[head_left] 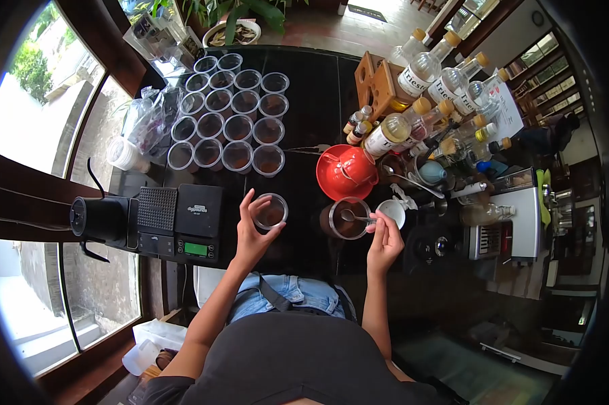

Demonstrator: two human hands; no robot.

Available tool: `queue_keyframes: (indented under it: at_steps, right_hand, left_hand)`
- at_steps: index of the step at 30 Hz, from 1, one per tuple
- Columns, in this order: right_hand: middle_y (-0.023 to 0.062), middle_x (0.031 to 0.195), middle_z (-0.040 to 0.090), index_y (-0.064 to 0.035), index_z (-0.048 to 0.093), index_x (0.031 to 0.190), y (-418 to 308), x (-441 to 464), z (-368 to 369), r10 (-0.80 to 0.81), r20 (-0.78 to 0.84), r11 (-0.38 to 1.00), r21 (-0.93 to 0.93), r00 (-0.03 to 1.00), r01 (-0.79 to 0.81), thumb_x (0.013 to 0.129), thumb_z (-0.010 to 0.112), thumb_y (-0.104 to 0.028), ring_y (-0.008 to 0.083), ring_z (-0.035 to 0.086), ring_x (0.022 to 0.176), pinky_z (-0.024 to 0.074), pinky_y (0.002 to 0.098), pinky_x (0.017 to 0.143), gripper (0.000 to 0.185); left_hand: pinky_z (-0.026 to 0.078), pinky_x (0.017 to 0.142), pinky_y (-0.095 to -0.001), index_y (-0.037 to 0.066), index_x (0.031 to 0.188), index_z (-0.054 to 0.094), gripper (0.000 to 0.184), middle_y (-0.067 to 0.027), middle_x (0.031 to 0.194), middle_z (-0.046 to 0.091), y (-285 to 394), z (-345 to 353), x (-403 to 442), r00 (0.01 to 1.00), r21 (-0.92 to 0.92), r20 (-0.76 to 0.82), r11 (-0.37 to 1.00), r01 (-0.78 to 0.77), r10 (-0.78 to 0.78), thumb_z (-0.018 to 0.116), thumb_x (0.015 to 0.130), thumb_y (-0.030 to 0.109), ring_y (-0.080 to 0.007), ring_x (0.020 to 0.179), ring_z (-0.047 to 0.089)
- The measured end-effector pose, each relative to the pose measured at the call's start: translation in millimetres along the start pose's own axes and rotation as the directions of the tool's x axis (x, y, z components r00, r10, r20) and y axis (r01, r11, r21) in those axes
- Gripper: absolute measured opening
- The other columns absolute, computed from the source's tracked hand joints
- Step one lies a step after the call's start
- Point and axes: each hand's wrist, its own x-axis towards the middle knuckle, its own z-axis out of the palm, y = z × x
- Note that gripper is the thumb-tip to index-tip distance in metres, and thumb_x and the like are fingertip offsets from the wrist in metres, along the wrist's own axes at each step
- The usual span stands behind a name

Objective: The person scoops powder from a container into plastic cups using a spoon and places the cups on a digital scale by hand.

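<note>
My left hand (254, 233) has its thumb and fingers wrapped round a clear plastic cup (273, 211) with a little dark content, on the black counter. Between the fingers of my right hand (385, 244) is the handle of a metal spoon (358, 218). The spoon's bowl is over a wider clear container (336, 217) of dark brown content. Just right of that container sits a small white cup (392, 213), partly behind my right fingers. A red dripper (348, 173) lies beyond the container.
Rows of clear cups (238, 128) fill the back left. A black scale (198, 219) and black kettle (98, 217) stand at left, below stacked cups (125, 154). Labelled bottles (422, 73) and a wooden holder (383, 82) occupy the back right, with a silver machine (517, 216) farther right.
</note>
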Motion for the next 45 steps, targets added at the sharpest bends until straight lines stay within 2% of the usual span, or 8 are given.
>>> queue_keyframes:
  at_steps: [7, 9, 11, 14, 17, 24, 34, 45]
  right_hand:
    - [0.0124, 0.111, 0.058, 0.0021, 0.057, 0.121, -8.2, -5.7, 0.9, 0.018, -0.089, 0.964, -0.264, 0.996, -0.041, 0.093, 0.062, -0.009, 0.0137, 0.057, 0.084, 0.0458, 0.0255, 0.066, 0.031]
    - [0.0122, 0.117, 0.049, 0.0016, 0.050, 0.125, -25.0, -6.2, 3.7, -0.391, -0.134, 0.759, -0.606, 0.911, 0.237, 0.090, 0.067, -0.017, 0.0176, 0.050, 0.097, 0.0416, 0.0338, 0.077, 0.043]
    - [0.0167, 0.118, 0.050, 0.0051, 0.046, 0.128, -41.3, -9.5, 24.1, -0.500, -0.036, 0.817, -0.352, 0.866, 0.457, 0.085, 0.073, -0.027, 0.0300, 0.048, 0.107, 0.0397, 0.0397, 0.094, 0.061]
    - [0.0207, 0.142, 0.042, 0.0020, 0.035, 0.139, -74.0, -15.1, 71.1, -0.281, 0.545, 0.948, 0.030, 0.790, 0.317, 0.073, 0.083, -0.043, 0.0345, 0.044, 0.127, 0.0350, 0.0432, 0.105, 0.093]
    - [0.0226, 0.144, 0.038, -0.0003, 0.014, 0.150, -58.4, -29.6, 122.5, -0.257, 0.682, 0.953, 0.298, 0.684, 0.060, 0.068, 0.089, -0.020, 0.0337, 0.048, 0.127, 0.0368, 0.0441, 0.108, 0.113]
    - [0.0149, 0.124, 0.051, -0.0024, 0.019, 0.147, -69.8, -22.3, 198.1, -0.305, 0.704, 0.921, 0.388, 0.641, 0.012, 0.071, 0.083, -0.004, 0.0260, 0.055, 0.116, 0.0424, 0.0405, 0.104, 0.100]
    - [0.0158, 0.126, 0.048, -0.0055, 0.025, 0.146, -62.4, -39.2, 296.3, -0.469, 0.768, 0.866, 0.498, 0.436, 0.053, 0.071, 0.082, -0.003, 0.0297, 0.052, 0.119, 0.0401, 0.0433, 0.109, 0.094]
    - [0.0176, 0.130, 0.047, -0.0056, 0.025, 0.146, -46.7, -51.1, 321.8, -0.468, 0.786, 0.865, 0.500, 0.404, 0.030, 0.071, 0.083, -0.004, 0.0306, 0.052, 0.121, 0.0400, 0.0433, 0.109, 0.095]
  left_hand:
    - [0.046, 0.101, -0.0431, 0.004, 0.148, 0.014, 0.102, -0.0212, 0.131, 0.055, 25.0, -16.9, -7.4, 0.991, 0.124, -0.044, 0.985, -0.117, 0.123, 0.081, 0.071, 0.002, -0.0314, 0.119, 0.058]
    - [0.046, 0.102, -0.0425, 0.005, 0.148, 0.012, 0.105, -0.0217, 0.132, 0.054, 26.9, -18.4, -9.5, 0.986, 0.143, -0.041, 0.978, -0.153, 0.160, 0.081, 0.070, 0.001, -0.0324, 0.119, 0.058]
    - [0.046, 0.103, -0.0418, 0.004, 0.149, 0.012, 0.105, -0.0224, 0.132, 0.054, 35.9, -18.8, -11.7, 0.978, 0.114, -0.035, 0.973, -0.202, 0.207, 0.080, 0.070, 0.000, -0.0334, 0.119, 0.058]
    - [0.042, 0.104, -0.0420, 0.002, 0.148, 0.014, 0.105, -0.0208, 0.133, 0.054, 33.7, -20.1, -18.5, 0.976, 0.134, -0.050, 0.969, -0.206, 0.214, 0.082, 0.069, 0.004, -0.0328, 0.119, 0.057]
    - [0.035, 0.105, -0.0423, 0.000, 0.148, 0.017, 0.107, -0.0171, 0.134, 0.056, 23.6, -24.3, -27.4, 0.974, 0.159, -0.121, 0.972, -0.171, 0.191, 0.085, 0.066, 0.010, -0.0317, 0.119, 0.055]
    - [0.030, 0.111, -0.0437, -0.001, 0.152, 0.006, 0.124, -0.0213, 0.154, 0.029, 23.2, -81.5, -69.9, 0.929, 0.343, -0.356, 0.939, 0.030, 0.101, 0.089, 0.063, 0.024, -0.0342, 0.135, 0.040]
    - [0.041, 0.099, -0.0409, 0.004, 0.152, 0.016, 0.084, -0.0174, 0.144, 0.044, -0.7, -154.9, -179.0, 0.547, 0.099, -0.825, 0.915, 0.390, -0.144, 0.064, 0.091, 0.036, -0.0291, 0.122, 0.053]
    - [0.041, 0.100, -0.0399, 0.003, 0.151, 0.020, 0.078, -0.0177, 0.142, 0.045, -9.2, -170.6, -202.5, 0.473, 0.130, -0.871, 0.868, 0.478, -0.130, 0.063, 0.091, 0.029, -0.0286, 0.119, 0.055]
